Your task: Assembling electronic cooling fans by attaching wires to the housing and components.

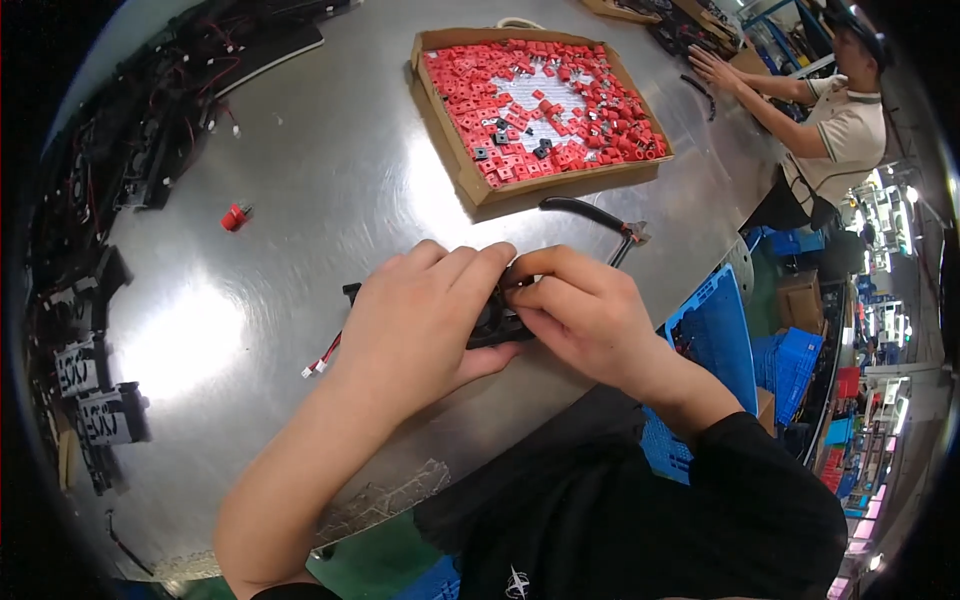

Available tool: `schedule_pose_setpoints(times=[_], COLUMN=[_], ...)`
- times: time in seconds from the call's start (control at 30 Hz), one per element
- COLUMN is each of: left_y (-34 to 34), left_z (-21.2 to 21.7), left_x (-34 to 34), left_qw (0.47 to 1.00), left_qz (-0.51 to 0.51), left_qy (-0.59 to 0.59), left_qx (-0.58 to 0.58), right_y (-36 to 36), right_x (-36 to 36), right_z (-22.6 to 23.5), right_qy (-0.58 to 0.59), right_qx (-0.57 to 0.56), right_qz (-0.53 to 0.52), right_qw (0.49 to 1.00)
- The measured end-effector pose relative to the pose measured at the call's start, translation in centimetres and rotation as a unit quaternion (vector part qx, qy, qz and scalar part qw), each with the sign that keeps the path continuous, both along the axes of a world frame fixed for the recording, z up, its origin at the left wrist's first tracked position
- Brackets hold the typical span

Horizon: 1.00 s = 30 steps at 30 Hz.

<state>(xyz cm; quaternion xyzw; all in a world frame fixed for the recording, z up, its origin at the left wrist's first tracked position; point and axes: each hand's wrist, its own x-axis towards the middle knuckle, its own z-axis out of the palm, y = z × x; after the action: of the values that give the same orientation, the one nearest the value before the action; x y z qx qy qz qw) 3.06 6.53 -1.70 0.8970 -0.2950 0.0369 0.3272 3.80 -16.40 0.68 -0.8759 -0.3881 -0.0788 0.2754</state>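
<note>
Near the middle of the metal table (330,215), my left hand (415,310) is wrapped over a black plastic part (492,325), most of which it hides. A red and black wire with a white connector (315,368) hangs out on its left side. My right hand (580,310) pinches with thumb and forefinger at the right end of the same part; whatever sits between those fingertips is hidden. Just beyond my right hand lie pliers (595,220) with black handles. A loose red cylindrical piece with metal pins (235,217) rests on the table to the left.
A cardboard tray (570,180) of red pieces and a few black ones stands at the far side. Black wired assemblies (150,150) line the left edge. A blue crate (715,330) is at the right, below the table edge. Another person (840,120) works at far right.
</note>
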Motion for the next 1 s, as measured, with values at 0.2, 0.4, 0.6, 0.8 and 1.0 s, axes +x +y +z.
schedule_pose_setpoints(times=[0.2,0.4,0.6,0.8,1.0], left_y=[0.2,-0.1,-0.6,-0.6,-0.7], left_z=[0.6,0.7,1.2,0.4,-0.1], left_x=[-0.3,0.1,0.3,-0.3,-0.3], left_qw=[1.0,1.0,0.997,0.997,0.999], left_qz=[-0.01,-0.002,0.002,0.0,0.008], left_qy=[-0.023,-0.006,-0.005,-0.024,-0.036], left_qx=[0.018,0.01,0.073,0.069,0.032], right_y=[1.0,0.7,0.4,0.2,1.2], right_x=[-0.1,0.2,-0.3,-1.0,0.1], right_z=[-1.7,-2.2,-1.7,0.2,-0.6], right_qy=[-0.038,-0.077,-0.049,0.039,-0.026], right_qx=[-0.001,0.023,0.009,-0.028,-0.077], right_qz=[-0.013,0.004,-0.015,-0.037,0.024], right_qw=[0.999,0.997,0.999,0.998,0.996])
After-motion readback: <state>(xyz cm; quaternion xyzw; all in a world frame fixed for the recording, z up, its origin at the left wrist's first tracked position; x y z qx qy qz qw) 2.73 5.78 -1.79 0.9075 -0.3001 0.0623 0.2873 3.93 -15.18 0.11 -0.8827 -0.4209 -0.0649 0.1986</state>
